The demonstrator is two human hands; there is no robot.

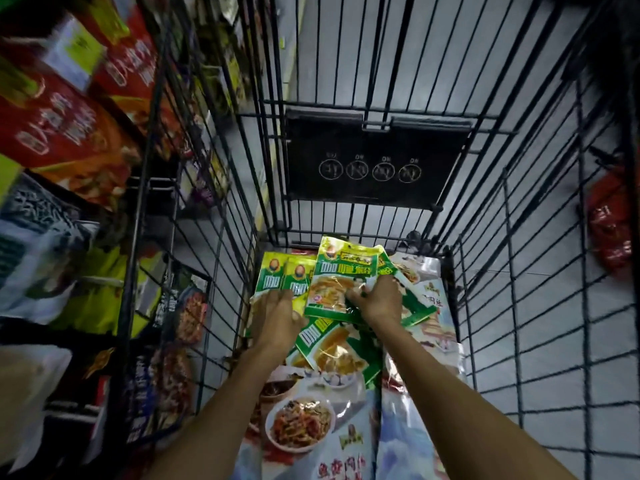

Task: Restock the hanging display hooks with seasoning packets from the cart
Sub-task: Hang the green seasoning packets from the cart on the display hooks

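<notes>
In the bottom of a black wire cart (221,258), seen from above, lies a loose heap of green and yellow seasoning packets (332,351), at the far end of the cart floor. They are flat, glossy plastic pouches, rectangular, each with a yellow header, bold white lettering on a green band and a picture of pale yellow food.

The top packet (341,271) lies with its long axis running near to far, tipped slightly right, its yellow header pointing far. The right hand (377,299) grips its near right corner, fingers curled over the crinkled film. Two more packets (282,275) lie just left of it, side by side and overlapping, headers also far. The left hand (277,313) rests palm down on their near ends; whether its fingertips hook an edge cannot be told. Another packet, near the wrists, lies on a diagonal from far left to near right.

Under the heap are large shiny bags (301,424) printed with a bowl of shredded food. On the cart's far wall hangs a black flap (374,147) with four round symbols. Left of the cart, blurred shelves hold red pouches (65,126). A red bag (609,230) lies on the grey tiled floor (540,323) to the right.
</notes>
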